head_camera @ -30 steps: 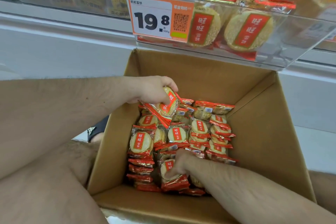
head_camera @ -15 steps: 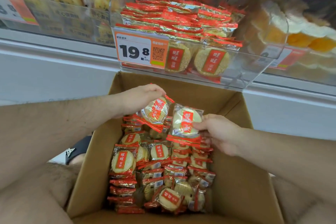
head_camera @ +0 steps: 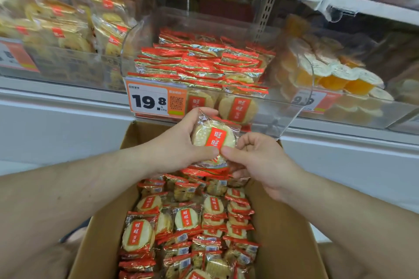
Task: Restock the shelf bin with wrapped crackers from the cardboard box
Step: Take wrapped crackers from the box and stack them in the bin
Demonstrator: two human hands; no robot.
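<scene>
while both of your hands are raised above the far end of the cardboard box (head_camera: 283,233), treat the task as partly complete, not near its end. your left hand (head_camera: 181,149) grips a stack of wrapped crackers (head_camera: 215,140), fingers curled over the top edge and thumb pressed on the front face. your right hand (head_camera: 256,161) pinches the lower edge of the same stack, thumb tip meeting the left thumb. how many packets the stack contains cannot be told; red wrapper ends show beneath the front packet.

the held stack sits just below the front wall of the shelf bin (head_camera: 288,118), beside the price label (head_camera: 156,102), and is not yet inside the bin.

status of the bin: packets are layered across it and reach above the front wall at the left and middle. the right front corner looks less filled, though the clear wall makes this hard to judge.

status of the box: many packets remain, standing in rows from the far end to the near edge of the view.

judgement: several more transfers are left. lift the stack over the front wall and place it toward the right side.
</scene>
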